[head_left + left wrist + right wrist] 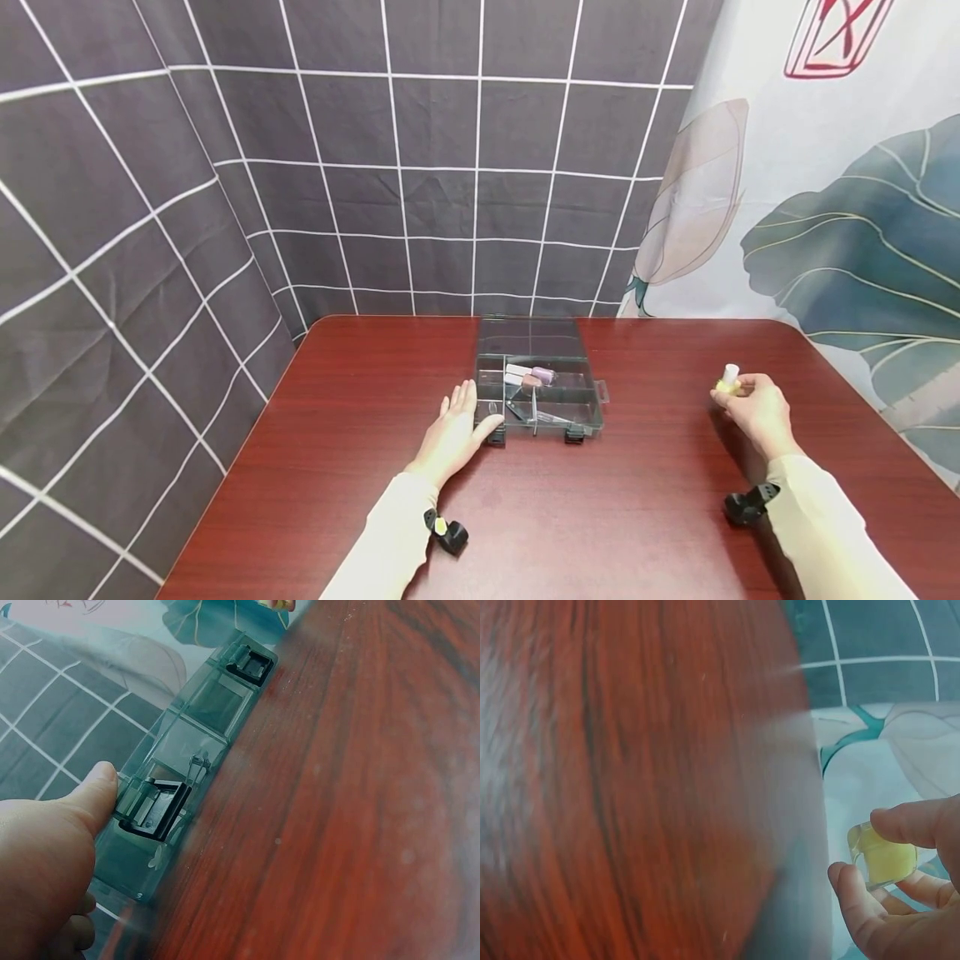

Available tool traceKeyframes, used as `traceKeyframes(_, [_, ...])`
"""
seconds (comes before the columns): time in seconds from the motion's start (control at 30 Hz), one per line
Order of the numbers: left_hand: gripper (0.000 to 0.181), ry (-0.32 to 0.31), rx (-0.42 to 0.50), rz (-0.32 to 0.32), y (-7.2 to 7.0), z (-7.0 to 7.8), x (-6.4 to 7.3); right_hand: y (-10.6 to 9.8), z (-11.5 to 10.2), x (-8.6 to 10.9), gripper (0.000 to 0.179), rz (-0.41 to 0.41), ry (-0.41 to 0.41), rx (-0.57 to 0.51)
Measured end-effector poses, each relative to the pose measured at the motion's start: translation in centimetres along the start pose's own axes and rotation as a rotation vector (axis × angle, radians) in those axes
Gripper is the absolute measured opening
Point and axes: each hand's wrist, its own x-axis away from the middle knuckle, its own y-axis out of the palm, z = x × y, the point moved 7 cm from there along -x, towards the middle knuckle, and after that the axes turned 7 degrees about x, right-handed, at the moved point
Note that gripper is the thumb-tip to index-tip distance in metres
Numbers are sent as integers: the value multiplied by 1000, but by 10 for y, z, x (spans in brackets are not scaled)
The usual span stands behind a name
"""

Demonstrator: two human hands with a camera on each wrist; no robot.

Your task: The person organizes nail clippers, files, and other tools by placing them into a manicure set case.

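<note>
In the head view, a clear plastic compartment box lies with its lid raised at the back. It holds nail polish bottles, among them a purple one and a brownish one, and slim metal tools. My left hand rests against the box's left side, fingers straight and thumb over the front corner. The left wrist view shows that thumb beside a black latch. Far to the right, my right hand pinches a yellow nail polish bottle with a white cap, above the table.
The reddish-brown wooden table bears the box near its back edge. Behind and to the left hangs dark gridded cloth. A leaf-patterned curtain hangs at the right. Each wrist wears a small black camera.
</note>
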Motion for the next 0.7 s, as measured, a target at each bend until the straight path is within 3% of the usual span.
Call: traceKeyframes(0.7, [82, 6, 6, -2, 0, 0, 0, 15, -50, 2, 47, 17, -116, -16])
